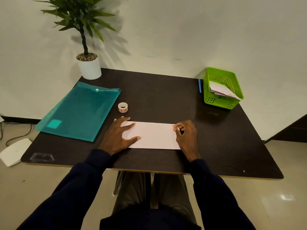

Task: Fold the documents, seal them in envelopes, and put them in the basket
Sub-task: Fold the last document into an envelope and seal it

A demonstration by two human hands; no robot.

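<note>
Two hands work on one pale envelope (154, 136), which lies flat and lengthwise on the dark worktop (166, 97), near its front edge.

Far left of the envelope, down on the floor, sits a flat white object (15, 151); what it is cannot be made out. On the worktop's front corner, left of the envelope, lies a small clear piece (42, 157), too blurred to name. A teal plastic folder (79, 112) lies left of the envelope and a little behind it, set at an angle, with its snap closed. Behind the envelope and to the left, a potted plant (88, 65) stands at the worktop's back corner; its top leaves are cut off by the frame. A tape roll (123, 107) stands just behind the envelope's left end, apart from it.

The left hand (119, 135) lies spread, fingers straight, pressing down on the envelope's left end and covering that corner. The right hand (186, 133) sits at the envelope's right end, thumb and fingers curled in a pinch on a small reddish strip (174, 127) at that edge; the hand hides the envelope's right corners.

Behind the envelope and to the right, a blue pen (199, 86) lies beside a green basket (222, 103), which stands at the back right corner. Some pale envelopes (221, 91) lean inside the basket; their number is not clear.
</note>
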